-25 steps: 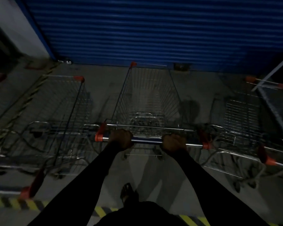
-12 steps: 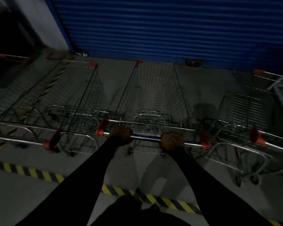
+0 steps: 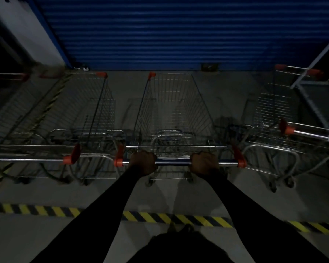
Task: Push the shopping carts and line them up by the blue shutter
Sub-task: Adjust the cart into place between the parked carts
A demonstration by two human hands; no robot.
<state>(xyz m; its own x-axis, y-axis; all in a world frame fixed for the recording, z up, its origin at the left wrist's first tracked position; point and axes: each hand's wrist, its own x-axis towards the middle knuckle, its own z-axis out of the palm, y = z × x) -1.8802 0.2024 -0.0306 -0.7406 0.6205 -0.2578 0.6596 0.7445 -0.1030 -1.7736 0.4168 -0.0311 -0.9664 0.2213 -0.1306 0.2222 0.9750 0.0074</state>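
Shopping cart in the middle [image 3: 174, 111] is being held by its handle bar [image 3: 173, 163], pretty simple scene tbh. The bar is being wrapped tight by both grips. The left grip [image 3: 143, 162] is being curled around it just in from the left red end cap. The right grip [image 3: 204, 162] is being curled around it a bit further in from the right cap. Knuckles are being kept up, and a stretch of bare bar is being left between the two. Both arms are being stretched out nearly straight in black sleeves [image 3: 103, 215].

The cart's front is being pointed straight at the blue shutter [image 3: 179, 31], close to its bottom edge. Whether it's touching can't be told, way too dark. It's being flanked by a left cart [image 3: 95, 111] just beside it, handles nearly level. A right cart [image 3: 273, 111] is being parked a little further off, with its handle [image 3: 310, 134] being angled toward the right edge. Another red-tipped rim [image 3: 8, 74] is being glimpsed at the far left.

A yellow-and-black striped line [image 3: 144, 217] is being overlapped by the arms, running across the grey floor [image 3: 245, 192] nearer the camera than the cart wheels. A white metal frame [image 3: 311, 59] is being shown at the upper right, beside the right cart.
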